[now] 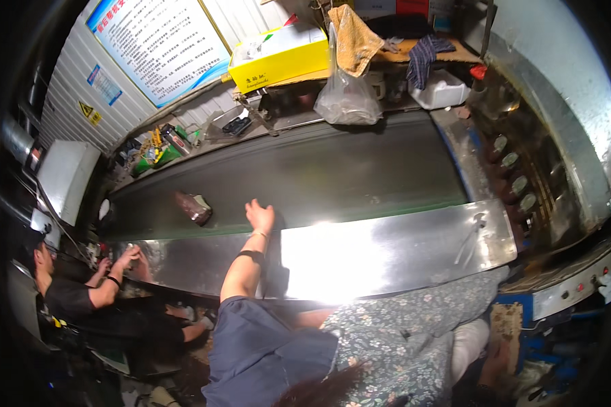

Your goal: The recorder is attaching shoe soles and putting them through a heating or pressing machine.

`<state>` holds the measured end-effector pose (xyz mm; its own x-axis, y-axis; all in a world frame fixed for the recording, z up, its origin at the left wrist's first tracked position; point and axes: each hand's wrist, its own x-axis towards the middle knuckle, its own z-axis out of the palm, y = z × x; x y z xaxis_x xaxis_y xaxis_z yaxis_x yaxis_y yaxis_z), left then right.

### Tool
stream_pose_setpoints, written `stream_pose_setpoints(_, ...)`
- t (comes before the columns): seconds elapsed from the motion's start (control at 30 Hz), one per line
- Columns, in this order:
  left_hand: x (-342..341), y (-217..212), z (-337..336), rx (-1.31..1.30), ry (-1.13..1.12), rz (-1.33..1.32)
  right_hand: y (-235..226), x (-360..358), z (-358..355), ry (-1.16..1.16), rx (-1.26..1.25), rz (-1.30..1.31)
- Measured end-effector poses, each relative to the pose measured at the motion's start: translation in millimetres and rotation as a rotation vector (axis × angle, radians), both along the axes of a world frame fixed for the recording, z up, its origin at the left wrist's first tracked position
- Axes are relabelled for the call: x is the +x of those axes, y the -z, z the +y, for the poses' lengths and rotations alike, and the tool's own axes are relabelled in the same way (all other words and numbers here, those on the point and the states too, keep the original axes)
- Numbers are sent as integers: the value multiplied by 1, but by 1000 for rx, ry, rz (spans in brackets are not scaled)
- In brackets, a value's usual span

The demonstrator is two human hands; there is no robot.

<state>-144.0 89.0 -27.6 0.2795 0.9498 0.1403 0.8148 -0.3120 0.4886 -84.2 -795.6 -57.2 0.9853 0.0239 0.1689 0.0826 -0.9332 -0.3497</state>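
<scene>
My left hand (258, 216) reaches out over the dark conveyor belt (319, 163), fingers apart and nothing in them. A dark band circles that forearm, and a thin bracelet sits at the wrist. Left of the hand, apart from it, a dark reddish-brown piece like a shoe upper (195, 208) with a pale opening lies on the belt. Below the hand runs a shiny metal ledge (414, 237), glaring brightly in the middle. My right hand does not show; a bit of bare skin appears between the blue sleeve and the floral apron (414, 325).
At the left a co-worker (75, 292) in dark clothes sits with hands by the ledge's end. Behind the belt, a shelf bears a yellow box (278, 61), with a clear plastic bag (348, 102) and a tan cloth (354, 41) hanging there. Machinery (523, 176) stands at the right.
</scene>
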Motion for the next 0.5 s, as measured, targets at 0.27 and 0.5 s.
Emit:
stream_pose_setpoints(0.27, -76, -1, 147, -39, -501, -42, -22, -61, 77, 405, 128, 492)
stream_pose_setpoints(0.5, -192, -26, 218, -697, -110, -526, 6, -56, 54, 349, 127, 436)
